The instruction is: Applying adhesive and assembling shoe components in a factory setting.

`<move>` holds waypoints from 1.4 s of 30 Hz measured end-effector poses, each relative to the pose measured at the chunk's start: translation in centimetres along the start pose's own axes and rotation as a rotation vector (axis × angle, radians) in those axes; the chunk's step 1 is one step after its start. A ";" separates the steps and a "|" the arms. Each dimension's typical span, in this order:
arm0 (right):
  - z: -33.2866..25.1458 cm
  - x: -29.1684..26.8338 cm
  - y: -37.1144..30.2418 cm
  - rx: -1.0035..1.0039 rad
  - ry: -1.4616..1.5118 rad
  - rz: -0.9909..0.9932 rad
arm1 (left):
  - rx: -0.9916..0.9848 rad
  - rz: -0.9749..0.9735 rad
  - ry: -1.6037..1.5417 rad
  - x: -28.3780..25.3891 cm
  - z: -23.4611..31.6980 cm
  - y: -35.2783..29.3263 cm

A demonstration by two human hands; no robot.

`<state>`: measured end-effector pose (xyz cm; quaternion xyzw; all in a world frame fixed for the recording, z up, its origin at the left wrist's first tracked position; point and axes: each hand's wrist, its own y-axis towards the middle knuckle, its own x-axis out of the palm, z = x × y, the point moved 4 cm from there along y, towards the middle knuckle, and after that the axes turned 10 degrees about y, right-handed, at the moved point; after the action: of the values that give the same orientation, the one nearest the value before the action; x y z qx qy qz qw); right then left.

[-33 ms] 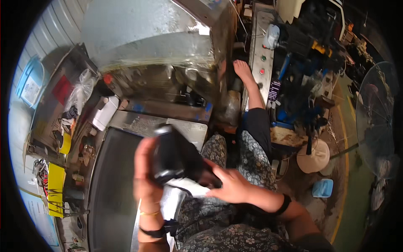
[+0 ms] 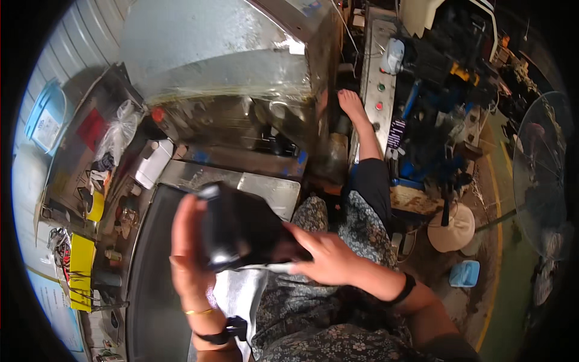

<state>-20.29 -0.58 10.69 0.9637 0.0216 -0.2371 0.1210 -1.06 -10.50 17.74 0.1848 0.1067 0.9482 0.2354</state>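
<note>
A glossy black piece (image 2: 250,226), blurred by motion and roughly shoe-shaped, is held up in front of me between both hands. At its broad left end my left hand (image 2: 192,259) rests, fingers upright and pressed along its side. My right hand (image 2: 329,256) grips the narrower right end, thumb on top and fingers underneath. Its exact kind cannot be made out. Below it, a white sheet (image 2: 235,295) lies at the left of my floral-covered lap (image 2: 301,308).
A dark flat belt-like surface (image 2: 154,271) lies at my left, beside a cluttered shelf with a yellow box (image 2: 81,271). A large metal housing (image 2: 217,54) stands ahead. At right are a bucket with a pale lid (image 2: 452,226), a light-blue container (image 2: 464,274) and a fan (image 2: 543,175).
Both hands have shifted left with the black piece, the left hand furthest. The black piece now lies more sideways, and more of the white sheet shows under it.
</note>
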 end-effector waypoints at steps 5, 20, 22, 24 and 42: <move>3.1 -1.3 13.4 -0.557 -0.522 0.200 | -0.103 0.378 0.424 -6.1 -1.8 5.3; 19.1 -7.1 -1.9 0.132 -0.343 0.331 | -0.338 0.185 1.536 -8.0 -26.1 27.2; 18.1 -7.7 -1.2 0.140 -0.393 0.351 | -0.398 0.052 1.615 -8.4 -26.9 27.3; 18.0 -8.4 -1.7 0.167 -0.412 0.357 | -0.304 -0.050 1.382 -7.9 -26.9 23.9; 10.3 -8.5 5.5 0.139 -0.153 0.221 | -0.384 0.357 1.606 -20.4 -12.5 -26.0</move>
<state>-31.96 -8.34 6.99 0.9454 -0.1102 -0.2961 0.0806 21.26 0.67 -7.30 -0.5743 0.0480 0.8164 -0.0378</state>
